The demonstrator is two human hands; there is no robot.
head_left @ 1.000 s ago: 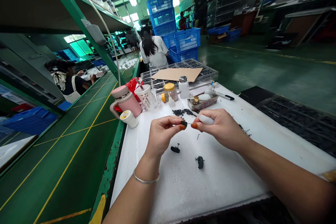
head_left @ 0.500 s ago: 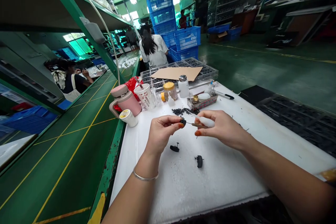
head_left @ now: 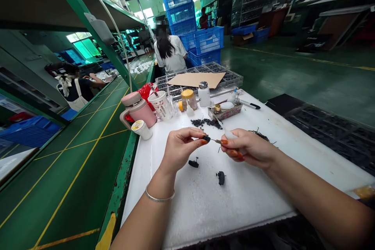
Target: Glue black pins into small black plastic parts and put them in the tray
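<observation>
My left hand (head_left: 181,146) pinches a small black part (head_left: 206,138) between thumb and fingertips above the white tabletop. In my right hand (head_left: 249,146), the fingers are closed on a thin metal-tipped tool (head_left: 217,141), whose tip points at the black part; whether they touch is too small to tell. A white squeeze bottle (head_left: 229,134) with a long thin nozzle is also in that hand, its nozzle slanting up and left. Below the hands lie two loose black pieces with small stems, one black piece (head_left: 193,163) on the left and another black piece (head_left: 221,178) on the right.
Tiny black parts (head_left: 200,122) and thin black pins (head_left: 259,134) lie behind the hands. Farther back stand a pink mug (head_left: 143,112), a white tub (head_left: 141,129), a jar (head_left: 189,99), a pump bottle (head_left: 204,95) and a small box (head_left: 227,113). A green conveyor (head_left: 76,164) runs along the left.
My right-hand fingers have closed further round the thin tool, and the white bottle sits deeper in the hand. The left hand still pinches the black part. The view has shifted slightly.
</observation>
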